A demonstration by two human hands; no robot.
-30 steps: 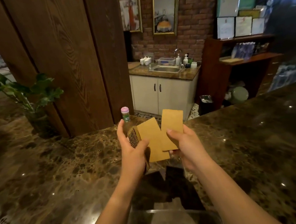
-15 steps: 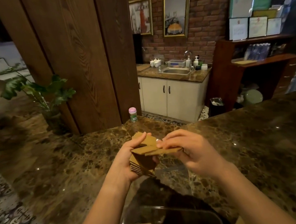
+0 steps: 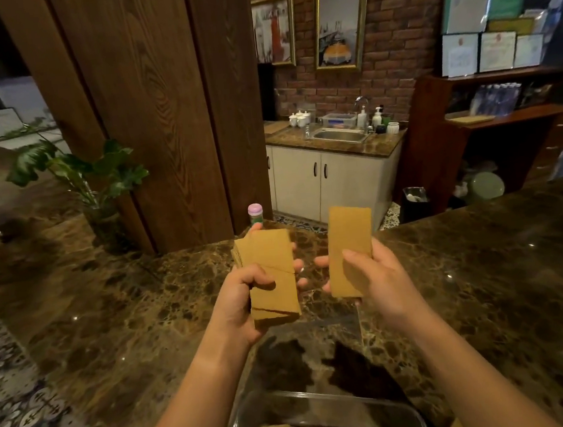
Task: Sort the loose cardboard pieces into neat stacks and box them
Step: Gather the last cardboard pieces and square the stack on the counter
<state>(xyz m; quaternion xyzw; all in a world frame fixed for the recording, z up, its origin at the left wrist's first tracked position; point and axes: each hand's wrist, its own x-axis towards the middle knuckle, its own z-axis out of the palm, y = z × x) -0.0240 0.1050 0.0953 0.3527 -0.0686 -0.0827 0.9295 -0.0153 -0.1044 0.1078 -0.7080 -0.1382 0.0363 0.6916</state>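
Midway, sorting cardboard above the desk (image 3: 486,279).
Left hand (image 3: 238,300) curled round an uneven stack (image 3: 272,276); right hand (image 3: 376,280) pinching a single piece (image 3: 349,241), apart. Likely light, stiff, creasable: best gripped by the long edges. Clear box (image 3: 326,405) below.

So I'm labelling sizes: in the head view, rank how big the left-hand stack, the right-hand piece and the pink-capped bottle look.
1. cardboard stack
2. single cardboard piece, similar face, fewer layers
3. pink-capped bottle, smallest, though farther away
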